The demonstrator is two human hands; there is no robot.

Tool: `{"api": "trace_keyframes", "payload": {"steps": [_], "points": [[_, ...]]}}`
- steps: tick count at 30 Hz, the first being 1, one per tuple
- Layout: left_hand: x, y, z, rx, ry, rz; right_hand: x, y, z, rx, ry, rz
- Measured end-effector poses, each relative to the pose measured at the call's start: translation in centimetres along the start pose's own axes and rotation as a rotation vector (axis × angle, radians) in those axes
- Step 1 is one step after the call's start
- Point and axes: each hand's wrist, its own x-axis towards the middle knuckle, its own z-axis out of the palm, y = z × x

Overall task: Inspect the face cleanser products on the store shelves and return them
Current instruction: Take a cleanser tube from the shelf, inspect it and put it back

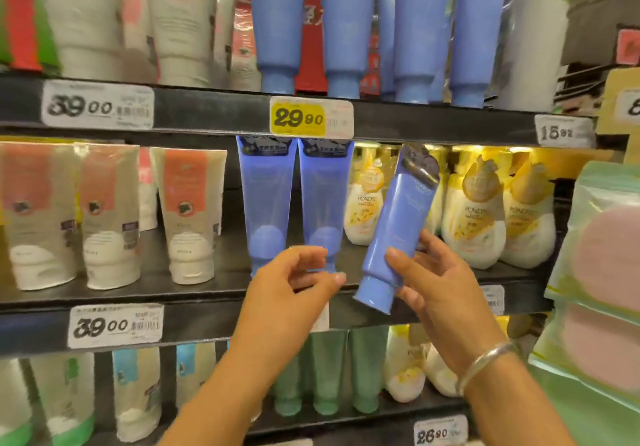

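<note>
While the right hand grips the blue tube tilted, cap down-left, left hand fingers curl empty.

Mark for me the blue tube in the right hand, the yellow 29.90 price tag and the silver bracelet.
Blue tube (398, 224): head view, middle of the tilted tube's body, above the fingers.
Yellow 29.90 price tag (298, 119): head view, on the printed digits.
Silver bracelet (485, 362): head view, on the band across the right wrist.
</note>
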Motion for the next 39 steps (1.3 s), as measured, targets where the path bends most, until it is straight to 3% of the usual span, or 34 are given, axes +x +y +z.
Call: {"api": "trace_keyframes", "payload": {"steps": [4,15,27,39], "points": [[0.6,-0.5,0.5,0.191,0.123,0.094,2.2,0.3,-0.5,-0.022,-0.010,-0.021],[3.8,-1.3,2.2,0.515,0.199,0.138,5.3,1.6,-1.4,-0.227,-0.047,-0.169],[4.7,-1.7,3.0,0.563,0.253,0.111,5.5,2.3,-1.9,-0.309,-0.067,-0.182],[4.4,-1.0,2.7,0.421,0.210,0.014,5.8,2.6,-1.5,-0.402,-0.020,-0.186]]}}
